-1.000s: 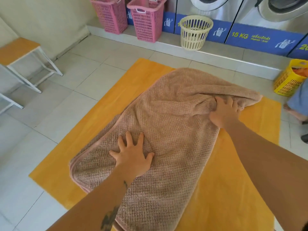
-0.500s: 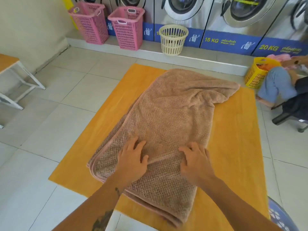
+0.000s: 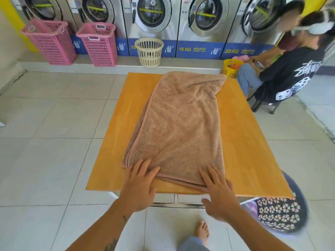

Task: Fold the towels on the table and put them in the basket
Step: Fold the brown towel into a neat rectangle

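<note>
Smooth orange tabletop bears a folded, waffle-textured tan towel.

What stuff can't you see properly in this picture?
All in the head view:
1. The towel's lower layers: its top layer covers them.
2. The inside of the dark basket: it is blurred and partly under the table corner.
3. What is in the yellow basket: too small to tell.
</note>
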Tool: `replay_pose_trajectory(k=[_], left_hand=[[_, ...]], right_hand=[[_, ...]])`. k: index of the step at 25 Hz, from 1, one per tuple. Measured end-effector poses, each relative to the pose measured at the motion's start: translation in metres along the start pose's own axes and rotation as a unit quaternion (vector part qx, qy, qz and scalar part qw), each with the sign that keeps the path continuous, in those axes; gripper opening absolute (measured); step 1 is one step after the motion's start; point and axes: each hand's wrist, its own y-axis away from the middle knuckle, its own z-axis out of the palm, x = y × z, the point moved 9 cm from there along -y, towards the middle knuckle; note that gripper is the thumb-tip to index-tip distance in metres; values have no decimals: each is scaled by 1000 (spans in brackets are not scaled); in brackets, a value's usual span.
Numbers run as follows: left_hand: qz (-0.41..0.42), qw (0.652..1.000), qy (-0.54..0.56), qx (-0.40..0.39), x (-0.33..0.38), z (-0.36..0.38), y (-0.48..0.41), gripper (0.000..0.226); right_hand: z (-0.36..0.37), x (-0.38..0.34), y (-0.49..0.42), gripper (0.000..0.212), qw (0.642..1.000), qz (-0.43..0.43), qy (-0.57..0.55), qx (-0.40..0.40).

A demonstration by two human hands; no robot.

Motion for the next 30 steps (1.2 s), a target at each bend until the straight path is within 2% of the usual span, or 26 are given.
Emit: replay_pose_trajectory(k=[3, 8, 12, 14, 16, 19, 22, 27, 28, 30], left_hand=[[4, 999, -16, -32, -2, 3, -1, 73], [19, 997, -73, -20, -10, 4, 6, 96], [58, 995, -79, -4, 1, -2, 9, 97], [93, 993, -74, 11, 15, -4, 8, 89], [108, 991, -72, 19, 24, -5, 5, 84], [118, 991, -59, 35, 28, -8, 5, 71], [133, 989, -55, 45, 28, -12, 9, 55], [160, 985, -48, 33, 26, -14, 17, 40], [157, 986, -47, 29, 23, -15, 17, 41], [141, 989, -32, 33, 16, -23, 17, 42]], right_hand=[[2, -9, 8, 89, 998, 33, 43, 43], [-20, -8, 7, 63, 994, 23, 54, 90], [-59, 34, 14, 43, 981, 89, -65, 159], [-80, 59, 23, 43, 959, 117, -135, 219], [-91, 64, 30, 47, 954, 101, -147, 241], [-94, 55, 38, 48, 962, 52, -112, 244], [-94, 52, 41, 40, 972, 23, -80, 219], [-86, 45, 35, 37, 998, 45, -44, 28], [-87, 44, 36, 36, 997, 51, -61, 12], [-99, 43, 40, 36, 987, 61, -143, 46]])
